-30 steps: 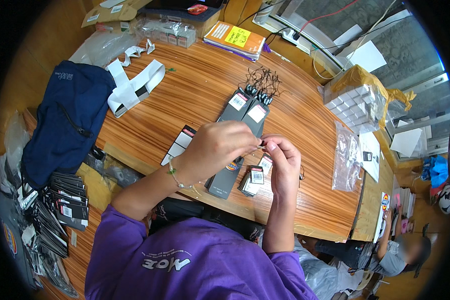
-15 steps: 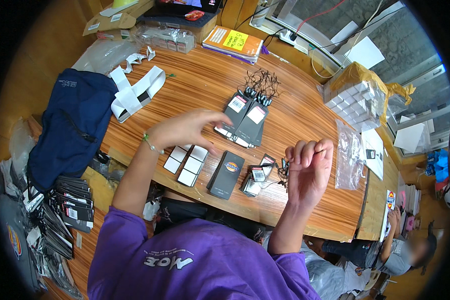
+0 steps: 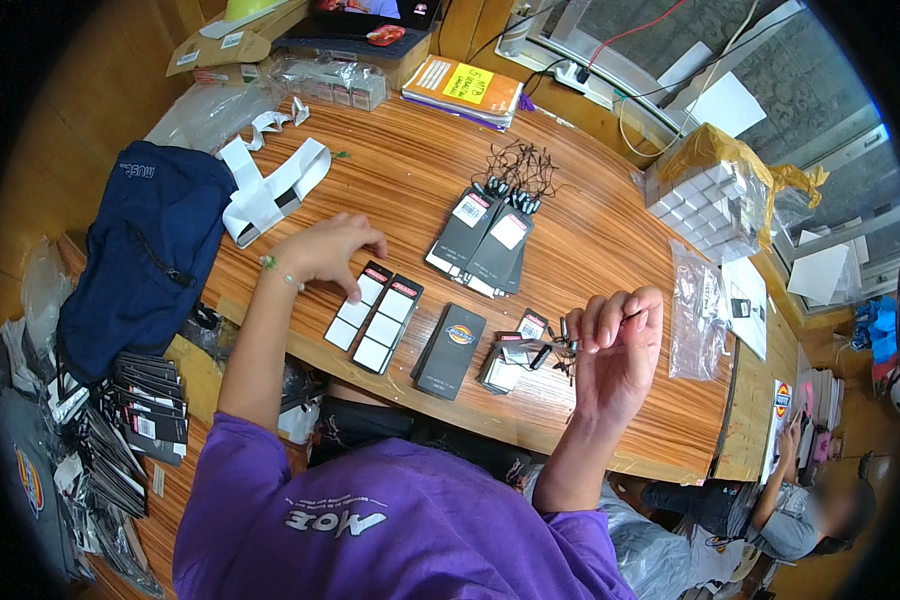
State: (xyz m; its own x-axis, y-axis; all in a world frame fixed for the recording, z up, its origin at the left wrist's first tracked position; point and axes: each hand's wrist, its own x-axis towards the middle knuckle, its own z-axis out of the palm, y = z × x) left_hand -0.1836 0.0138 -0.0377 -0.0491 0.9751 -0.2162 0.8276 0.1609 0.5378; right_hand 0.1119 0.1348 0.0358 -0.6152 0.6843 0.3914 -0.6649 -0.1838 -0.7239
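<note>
My left hand (image 3: 330, 250) is open, thumb and fingers apart, at the top of two black cards (image 3: 384, 325) with white label panels. The thumb is by the left card's upper end; I cannot tell if it touches. My right hand (image 3: 618, 350) is raised with curled fingers, pinching what looks like a thin black string (image 3: 633, 316). Beside it lies a small pile of black-and-white tags (image 3: 502, 372) with dark strings, partly blurred. Between the hands rests a stack of black hang tags (image 3: 452, 350) with a round-ended logo. Farther back, black tags (image 3: 485, 240) with barcode stickers and black cords are fanned out.
A navy bag (image 3: 145, 255) and a white strap roll (image 3: 275, 190) are at left, above piled tags (image 3: 150, 410). Notebooks (image 3: 465, 90) lie at the back. White boxes in plastic (image 3: 705, 205) and a clear bag (image 3: 698, 310) sit right. Another person (image 3: 785, 515) sits at far right.
My left hand has moved left and back, uncovering the red-marked tops of the two label cards. My right hand stays nearly in place; the tag pile beside it has shifted.
</note>
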